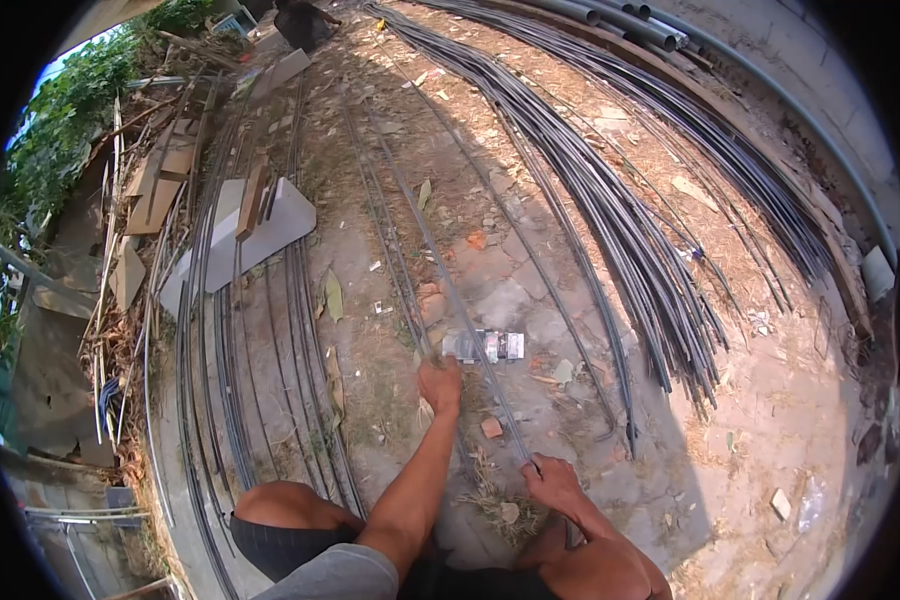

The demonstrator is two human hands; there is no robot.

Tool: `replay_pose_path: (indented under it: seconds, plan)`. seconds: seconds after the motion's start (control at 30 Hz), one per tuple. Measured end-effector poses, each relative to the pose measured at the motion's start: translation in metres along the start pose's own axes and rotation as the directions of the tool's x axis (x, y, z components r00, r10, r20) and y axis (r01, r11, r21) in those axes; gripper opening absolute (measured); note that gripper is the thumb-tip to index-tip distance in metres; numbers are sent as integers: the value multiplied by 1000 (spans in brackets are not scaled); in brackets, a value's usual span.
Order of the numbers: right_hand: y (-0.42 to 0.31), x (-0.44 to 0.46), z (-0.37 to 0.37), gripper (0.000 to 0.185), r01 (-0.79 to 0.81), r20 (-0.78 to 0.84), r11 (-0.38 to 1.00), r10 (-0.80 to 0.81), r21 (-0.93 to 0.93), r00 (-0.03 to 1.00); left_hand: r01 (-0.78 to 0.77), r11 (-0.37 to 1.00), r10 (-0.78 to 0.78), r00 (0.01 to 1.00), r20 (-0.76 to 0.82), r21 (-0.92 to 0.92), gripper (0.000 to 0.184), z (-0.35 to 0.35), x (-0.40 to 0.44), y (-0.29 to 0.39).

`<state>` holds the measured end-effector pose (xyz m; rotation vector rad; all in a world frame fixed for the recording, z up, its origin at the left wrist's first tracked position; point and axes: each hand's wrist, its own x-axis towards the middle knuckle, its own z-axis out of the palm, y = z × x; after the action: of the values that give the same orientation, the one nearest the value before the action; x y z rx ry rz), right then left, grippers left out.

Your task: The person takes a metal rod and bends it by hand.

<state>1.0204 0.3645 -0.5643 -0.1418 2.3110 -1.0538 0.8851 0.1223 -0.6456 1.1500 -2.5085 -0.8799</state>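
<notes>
My right hand (pixel 552 481) is closed round the near end of a long thin metal rod (pixel 457 298), which runs away from me over the ground. To its left, my left hand (pixel 439 384) is closed, with its knuckles up, near the near end of another rod; what its fingers hold is too small to make out. Just beyond my hands, a small box-like object (pixel 502 346) with a pale label lies on the ground, and the right-hand rod passes over it. More single rods lie on both sides.
A thick bundle of rods (pixel 610 215) curves along the right, with large pipes (pixel 650 30) by the wall. At the left are more rods, a grey sheet (pixel 270 232), wooden boards (pixel 162 180) and plants. A crouching person (pixel 303 24) is at the far end.
</notes>
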Motion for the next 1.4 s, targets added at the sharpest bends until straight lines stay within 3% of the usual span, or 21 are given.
replay_pose_path:
  seconds: [0.1,0.13,0.2,0.23,0.3,0.4,0.47,0.53,0.63,0.73,0.77,0.8,0.83,0.87,0.93,1.13,1.17,1.2,1.23,1.33,1.4]
  plan:
    - [-2,-5,11,44,-78,-29,981,84,176,996,58,954,-22,992,126,-295,53,14,2,23]
    - [-1,-8,21,44,-102,-40,967,115,234,993,315,826,-166,928,333,-467,54,17,0,29]
    - [20,-3,54,42,-84,-51,885,120,458,991,767,358,-235,626,743,-533,55,19,-8,44]
    - [27,0,63,41,-72,-55,824,124,562,991,816,245,-183,569,802,-523,54,17,-12,52]
    - [22,-1,45,43,-192,95,501,212,844,973,889,22,-52,457,888,-457,52,13,-19,63]
    - [7,-11,13,44,-306,303,-4,150,952,941,925,-46,196,379,904,-378,48,32,-20,54]
    - [16,-17,4,44,-371,389,-253,23,893,921,934,-38,176,357,917,-356,44,35,-31,63]
    - [35,-20,8,45,-441,425,-446,-142,779,894,940,-62,145,340,929,-335,43,30,-41,75]
    - [45,-28,17,45,-446,409,-518,-192,730,892,938,-99,115,343,932,-333,44,33,-55,72]
    - [42,-27,27,39,-340,387,-310,102,888,916,929,-77,120,369,922,-362,44,47,-55,56]
    - [37,-26,24,36,-241,219,73,227,968,949,932,-101,94,358,929,-349,45,46,-55,57]
    - [33,-28,20,35,-145,15,453,278,880,960,934,-125,65,345,937,-335,46,46,-55,57]
    - [28,-31,16,34,-71,-190,765,247,640,950,935,-126,79,343,936,-332,46,45,-56,56]
    - [21,-31,13,33,-33,-299,881,195,473,934,936,-129,95,341,935,-328,46,45,-56,55]
    - [5,-28,7,35,11,-472,997,27,79,881,934,-132,109,347,932,-332,46,45,-57,63]
    - [19,-10,11,36,-77,-369,965,169,251,914,921,-83,56,385,921,-380,44,39,-61,75]
    - [20,-8,8,36,-179,-129,803,302,568,945,916,-45,29,400,916,-398,44,37,-61,73]
    - [21,-4,3,37,-317,145,535,338,783,930,910,-7,3,414,910,-414,43,35,-61,71]
    - [23,-3,0,38,-468,409,205,272,860,871,900,20,-52,436,898,-436,42,35,-60,70]
    - [45,0,16,40,-683,662,-347,-198,642,723,879,39,-195,473,859,-476,39,22,-61,78]
    - [42,2,34,40,-716,668,-413,-284,563,688,876,-7,-198,472,859,-482,38,5,-62,79]
